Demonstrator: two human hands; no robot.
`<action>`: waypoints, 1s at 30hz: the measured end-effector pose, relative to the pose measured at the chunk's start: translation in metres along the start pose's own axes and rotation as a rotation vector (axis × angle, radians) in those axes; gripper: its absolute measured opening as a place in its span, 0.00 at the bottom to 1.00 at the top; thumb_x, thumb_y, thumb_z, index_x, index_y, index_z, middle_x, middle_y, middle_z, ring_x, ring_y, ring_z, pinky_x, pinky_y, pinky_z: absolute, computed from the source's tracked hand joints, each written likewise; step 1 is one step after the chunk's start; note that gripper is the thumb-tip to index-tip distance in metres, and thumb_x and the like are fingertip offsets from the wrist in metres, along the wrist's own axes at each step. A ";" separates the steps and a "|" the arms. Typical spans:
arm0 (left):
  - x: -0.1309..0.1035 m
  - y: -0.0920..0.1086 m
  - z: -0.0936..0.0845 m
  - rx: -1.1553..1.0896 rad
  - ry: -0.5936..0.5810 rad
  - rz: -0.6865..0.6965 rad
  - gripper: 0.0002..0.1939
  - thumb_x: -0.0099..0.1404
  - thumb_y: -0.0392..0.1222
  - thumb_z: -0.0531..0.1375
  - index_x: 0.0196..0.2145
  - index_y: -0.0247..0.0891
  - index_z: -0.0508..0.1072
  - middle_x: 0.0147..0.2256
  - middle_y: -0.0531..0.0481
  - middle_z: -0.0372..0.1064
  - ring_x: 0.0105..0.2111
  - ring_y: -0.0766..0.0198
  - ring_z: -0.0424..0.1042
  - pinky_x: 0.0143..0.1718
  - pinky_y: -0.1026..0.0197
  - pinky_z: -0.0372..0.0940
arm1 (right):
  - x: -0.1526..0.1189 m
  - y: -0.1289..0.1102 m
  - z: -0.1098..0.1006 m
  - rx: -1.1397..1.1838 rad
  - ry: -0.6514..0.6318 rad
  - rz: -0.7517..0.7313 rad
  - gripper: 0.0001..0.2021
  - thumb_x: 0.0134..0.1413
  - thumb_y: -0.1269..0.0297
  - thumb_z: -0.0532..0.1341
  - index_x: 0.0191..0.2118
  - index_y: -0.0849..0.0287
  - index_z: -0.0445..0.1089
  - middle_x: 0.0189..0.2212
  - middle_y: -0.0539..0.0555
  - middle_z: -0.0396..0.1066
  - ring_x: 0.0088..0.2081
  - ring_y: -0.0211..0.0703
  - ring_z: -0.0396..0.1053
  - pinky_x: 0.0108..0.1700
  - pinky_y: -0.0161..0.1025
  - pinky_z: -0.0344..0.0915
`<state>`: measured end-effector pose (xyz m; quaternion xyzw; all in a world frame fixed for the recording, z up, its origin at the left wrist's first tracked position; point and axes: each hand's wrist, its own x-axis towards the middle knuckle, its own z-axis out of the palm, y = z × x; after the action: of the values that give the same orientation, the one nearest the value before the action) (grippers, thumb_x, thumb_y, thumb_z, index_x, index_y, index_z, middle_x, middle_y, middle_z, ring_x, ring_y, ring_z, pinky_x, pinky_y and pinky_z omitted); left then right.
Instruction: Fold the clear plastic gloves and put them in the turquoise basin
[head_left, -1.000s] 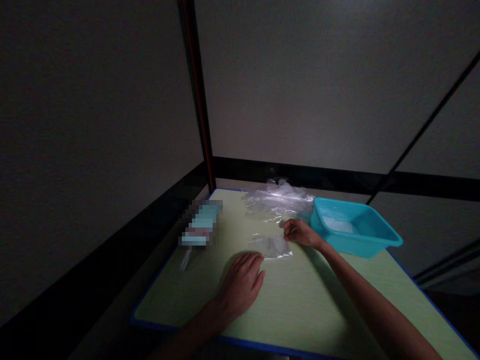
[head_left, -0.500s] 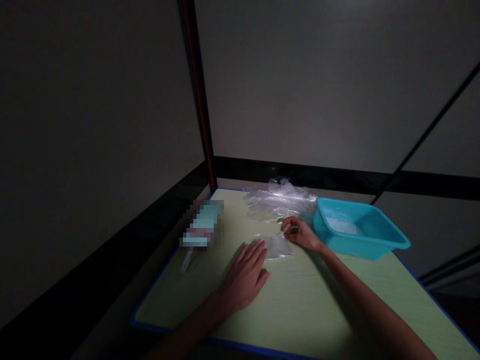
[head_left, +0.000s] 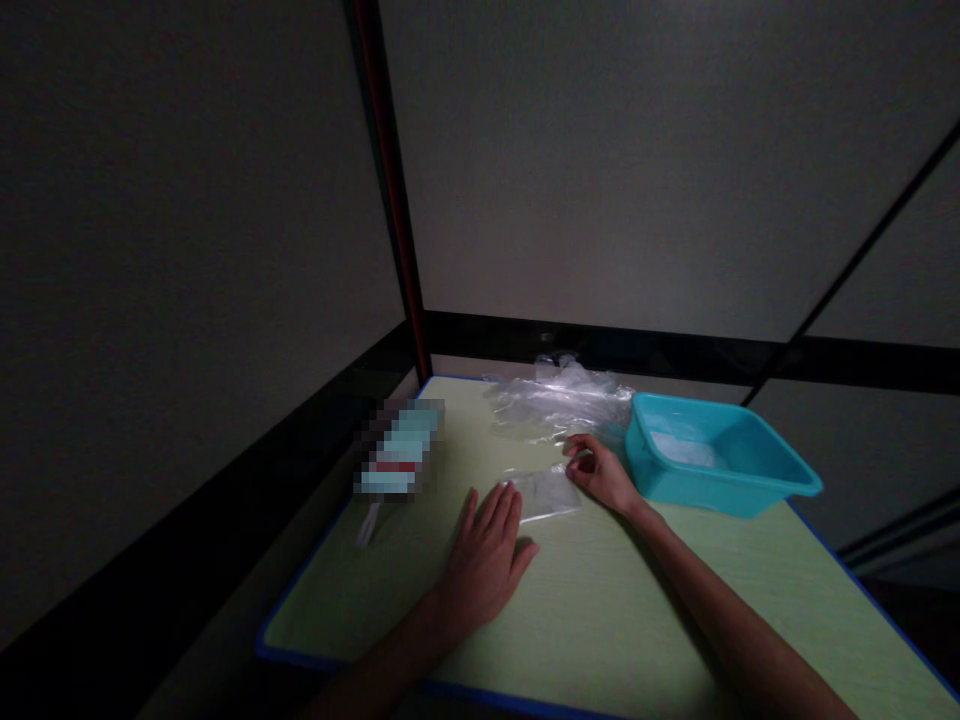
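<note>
A small clear plastic bag (head_left: 550, 496) lies flat on the pale green table. My left hand (head_left: 486, 548) rests palm down with its fingers outstretched, the fingertips over the bag's left edge. At the bag's upper right corner, my right hand (head_left: 600, 474) pinches the plastic between thumb and fingers. Beyond the hands is a loose heap of clear plastic bags (head_left: 559, 398).
A turquoise plastic basin (head_left: 720, 485) with something white inside stands on the right. On the left lies a blurred-out, light blue object (head_left: 401, 450) with a pale strap (head_left: 368, 524). Dark-banded walls border the blue-edged table (head_left: 600, 600).
My left hand has slid slightly left across the bag, its fingers a little more spread. The bag looks flatter. My right hand stays at the bag's corner.
</note>
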<state>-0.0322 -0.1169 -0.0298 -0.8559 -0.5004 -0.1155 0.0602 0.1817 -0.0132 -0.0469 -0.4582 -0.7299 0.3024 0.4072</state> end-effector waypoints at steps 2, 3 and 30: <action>0.000 0.001 0.000 0.023 0.030 -0.011 0.27 0.64 0.53 0.43 0.54 0.32 0.56 0.55 0.42 0.52 0.56 0.56 0.50 0.55 0.47 0.45 | -0.005 -0.007 -0.002 -0.054 0.010 -0.029 0.14 0.47 0.67 0.55 0.43 0.61 0.59 0.36 0.55 0.65 0.31 0.39 0.67 0.32 0.38 0.66; 0.000 0.002 0.000 0.032 0.040 -0.017 0.27 0.63 0.53 0.43 0.53 0.32 0.57 0.55 0.42 0.53 0.56 0.56 0.50 0.55 0.47 0.45 | -0.007 -0.012 -0.004 -0.071 0.005 -0.046 0.13 0.49 0.66 0.54 0.43 0.60 0.61 0.38 0.57 0.65 0.35 0.42 0.67 0.36 0.40 0.66; 0.034 -0.028 -0.005 -0.260 -0.050 -0.018 0.26 0.65 0.41 0.45 0.58 0.34 0.39 0.50 0.45 0.62 0.53 0.65 0.57 0.57 0.49 0.35 | -0.036 -0.032 0.002 -0.803 -0.419 -0.260 0.32 0.57 0.48 0.40 0.60 0.67 0.41 0.59 0.63 0.40 0.60 0.47 0.37 0.58 0.50 0.40</action>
<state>-0.0410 -0.0761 -0.0167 -0.8547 -0.4900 -0.1587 -0.0647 0.1752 -0.0591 -0.0338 -0.4134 -0.9069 0.0287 0.0759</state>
